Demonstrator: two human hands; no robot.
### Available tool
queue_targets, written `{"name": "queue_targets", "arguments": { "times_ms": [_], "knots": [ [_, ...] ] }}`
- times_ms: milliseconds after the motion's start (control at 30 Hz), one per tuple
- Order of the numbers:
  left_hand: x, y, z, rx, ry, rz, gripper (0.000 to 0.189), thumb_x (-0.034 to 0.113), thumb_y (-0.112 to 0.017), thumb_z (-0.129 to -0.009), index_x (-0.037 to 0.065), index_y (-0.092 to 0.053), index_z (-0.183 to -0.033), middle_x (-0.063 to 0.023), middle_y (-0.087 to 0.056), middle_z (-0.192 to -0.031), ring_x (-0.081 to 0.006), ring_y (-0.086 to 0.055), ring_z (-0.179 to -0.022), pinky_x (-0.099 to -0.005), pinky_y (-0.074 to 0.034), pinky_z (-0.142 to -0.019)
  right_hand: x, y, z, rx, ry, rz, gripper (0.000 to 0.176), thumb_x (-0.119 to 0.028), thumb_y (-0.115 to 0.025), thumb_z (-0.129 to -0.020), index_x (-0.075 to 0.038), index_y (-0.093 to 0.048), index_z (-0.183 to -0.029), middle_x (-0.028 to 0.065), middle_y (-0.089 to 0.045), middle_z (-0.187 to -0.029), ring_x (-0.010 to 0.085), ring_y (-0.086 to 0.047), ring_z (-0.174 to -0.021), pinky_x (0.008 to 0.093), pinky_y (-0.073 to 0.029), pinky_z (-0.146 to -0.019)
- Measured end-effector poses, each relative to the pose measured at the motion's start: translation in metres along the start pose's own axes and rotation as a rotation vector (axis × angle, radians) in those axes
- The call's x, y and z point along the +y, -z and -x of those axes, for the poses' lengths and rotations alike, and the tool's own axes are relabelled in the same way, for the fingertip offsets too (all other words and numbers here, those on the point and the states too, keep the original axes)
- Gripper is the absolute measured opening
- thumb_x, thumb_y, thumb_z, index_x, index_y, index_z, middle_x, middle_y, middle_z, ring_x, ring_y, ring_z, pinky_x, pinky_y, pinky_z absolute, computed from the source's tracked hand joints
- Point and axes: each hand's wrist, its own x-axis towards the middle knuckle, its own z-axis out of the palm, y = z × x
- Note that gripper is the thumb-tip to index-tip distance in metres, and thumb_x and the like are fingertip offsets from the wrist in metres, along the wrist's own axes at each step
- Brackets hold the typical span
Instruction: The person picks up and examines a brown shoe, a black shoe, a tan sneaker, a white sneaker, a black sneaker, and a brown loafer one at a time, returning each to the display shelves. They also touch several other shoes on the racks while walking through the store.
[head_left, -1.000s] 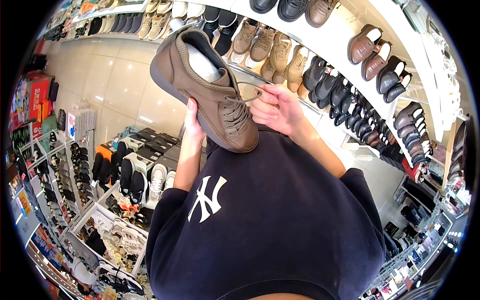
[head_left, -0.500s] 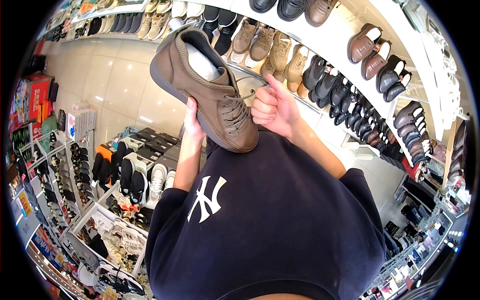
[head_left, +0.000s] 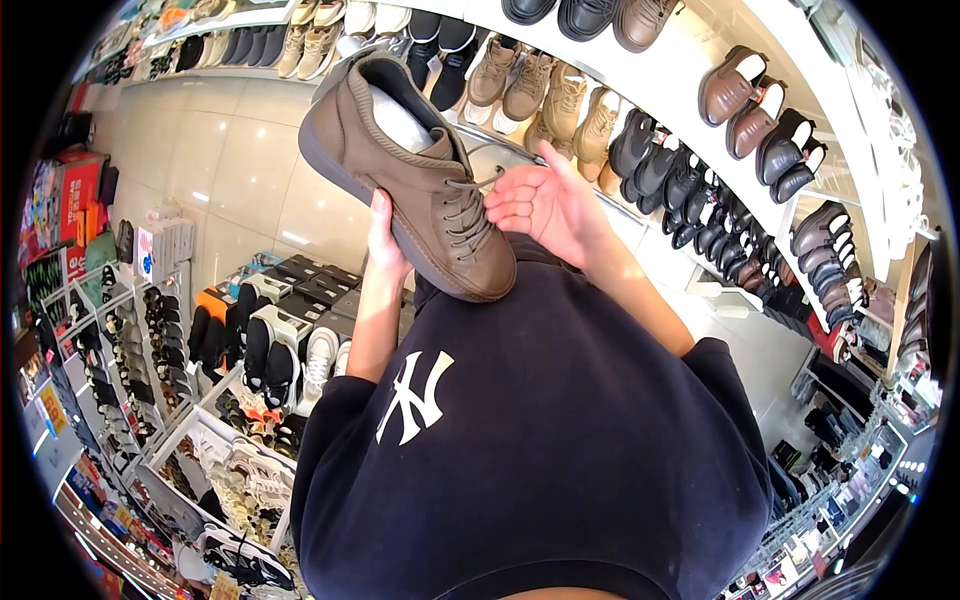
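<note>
A brown lace-up shoe (head_left: 425, 200) is held up in front of my chest, its toe tilted down toward my dark shirt and its heel up to the left. My left hand (head_left: 387, 237) grips it from the outer side, thumb against the sole edge, other fingers hidden behind. White padding (head_left: 400, 125) shows inside the shoe's opening. At the laces (head_left: 466, 222), my right hand (head_left: 545, 208) has its palm showing, thumb apart and fingers loosely bent. A loose lace end reaches up to those fingertips.
White shelves of brown and black shoes (head_left: 735, 85) curve round the upper right. Tan boots (head_left: 565, 100) stand just beyond my right hand. Stacked shoe boxes (head_left: 315, 295) and racks of shoes (head_left: 125, 350) fill the left. Tiled floor (head_left: 240, 150) lies past the shoe.
My right hand has loosened from a fist with the thumb up, its fingers uncurling beside the laces. The lace that stretched up to it now hangs shorter. The shoe has barely moved.
</note>
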Motion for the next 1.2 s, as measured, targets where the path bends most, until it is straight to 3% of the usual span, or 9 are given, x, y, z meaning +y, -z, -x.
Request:
{"name": "queue_targets", "arguments": {
  "times_ms": [167,500,600,733,833,867,900,1033,1200],
  "knots": [
    [0.005,-0.022,0.004,0.245,-0.069,-0.146,0.076,0.058,-0.042,-0.087,-0.002,-0.034,-0.132,-0.0212,-0.048,-0.126,-0.0303,-0.051,-0.112,-0.0419,-0.041,-0.097,-0.015,-0.019,0.008,0.061,0.082,0.258,0.066,-0.046,-0.022,-0.097,0.01,-0.049,-0.119,0.0246,-0.055,-0.118,0.0308,-0.057,-0.108,0.0373,-0.044,-0.095],
    [0.006,-0.018,0.005,0.156,-0.043,-0.091,0.07,0.052,-0.044,-0.09,-0.001,-0.032,-0.134,-0.017,-0.043,-0.133,-0.0281,-0.045,-0.12,-0.0405,-0.034,-0.103,-0.023,-0.023,0.012,0.012,0.127,0.3,0.055,-0.039,-0.029,-0.098,0.008,-0.052,-0.115,0.0218,-0.058,-0.113,0.0276,-0.058,-0.104,0.035,-0.045,-0.092],
    [0.006,-0.025,0.002,0.173,-0.038,-0.113,0.07,0.051,-0.046,-0.089,-0.002,-0.033,-0.134,-0.0171,-0.044,-0.132,-0.0281,-0.046,-0.119,-0.04,-0.036,-0.102,-0.023,-0.021,0.013,0.29,0.552,0.765,0.022,-0.01,-0.05,-0.09,0.0,-0.056,-0.108,0.0103,-0.06,-0.101,0.0133,-0.056,-0.092,0.0287,-0.045,-0.082],
    [0.007,-0.031,-0.007,0.161,0.025,-0.136,0.068,0.048,-0.046,-0.09,-0.002,-0.032,-0.134,-0.0182,-0.044,-0.131,-0.028,-0.046,-0.118,-0.0396,-0.037,-0.101,-0.028,-0.045,0.013,0.278,0.754,1.154,0.039,-0.01,-0.064,-0.078,-0.008,-0.056,-0.116,0.0062,-0.05,-0.125,0.0162,-0.052,-0.106,0.0291,-0.044,-0.081],
    [0.008,-0.043,-0.014,0.135,0.102,-0.18,0.067,0.046,-0.046,-0.091,-0.003,-0.03,-0.135,-0.0187,-0.044,-0.131,-0.0279,-0.046,-0.119,-0.0396,-0.037,-0.101,-0.039,-0.055,0.011,0.159,0.843,1.577,0.046,-0.016,-0.068,-0.076,-0.008,-0.054,-0.119,0.02,-0.039,-0.136,0.0319,-0.044,-0.122,0.0381,-0.038,-0.096],
    [0.007,-0.044,-0.017,0.117,0.132,-0.208,0.067,0.045,-0.046,-0.091,-0.003,-0.03,-0.135,-0.0187,-0.043,-0.131,-0.028,-0.046,-0.119,-0.0396,-0.037,-0.101,-0.039,-0.05,0.01,0.126,0.769,1.535,0.046,-0.019,-0.069,-0.076,-0.007,-0.054,-0.118,0.0246,-0.036,-0.137,0.0354,-0.038,-0.126,0.0391,-0.034,-0.101],
    [0.006,-0.043,-0.022,0.095,0.163,-0.233,0.066,0.045,-0.046,-0.092,-0.002,-0.029,-0.135,-0.0186,-0.043,-0.132,-0.0282,-0.046,-0.119,-0.0397,-0.037,-0.101,-0.041,-0.049,0.011,0.12,0.73,1.483,0.045,-0.021,-0.07,-0.077,-0.005,-0.054,-0.116,0.0173,-0.046,-0.131,0.0288,-0.042,-0.124,0.0367,-0.034,-0.101],
    [-0.003,-0.04,-0.036,0.008,0.237,-0.211,0.067,0.047,-0.042,-0.092,-0.002,-0.028,-0.136,-0.0182,-0.042,-0.133,-0.0283,-0.044,-0.121,-0.04,-0.036,-0.102,-0.05,-0.043,0.021,0.16,0.621,1.378,0.043,-0.023,-0.073,-0.076,-0.003,-0.054,-0.109,0.0068,-0.059,-0.102,0.0144,-0.054,-0.093,0.0301,-0.043,-0.085],
    [-0.011,-0.063,-0.059,0.088,0.19,-0.287,0.064,0.049,-0.036,-0.094,0.002,-0.029,-0.137,-0.0168,-0.043,-0.132,-0.026,-0.045,-0.12,-0.0378,-0.034,-0.103,-0.058,-0.018,0.042,0.5,0.611,1.191,0.041,-0.014,-0.075,-0.074,-0.004,-0.052,-0.107,0.0019,-0.053,-0.103,0.0103,-0.051,-0.094,0.0263,-0.044,-0.081]
  ]
}}
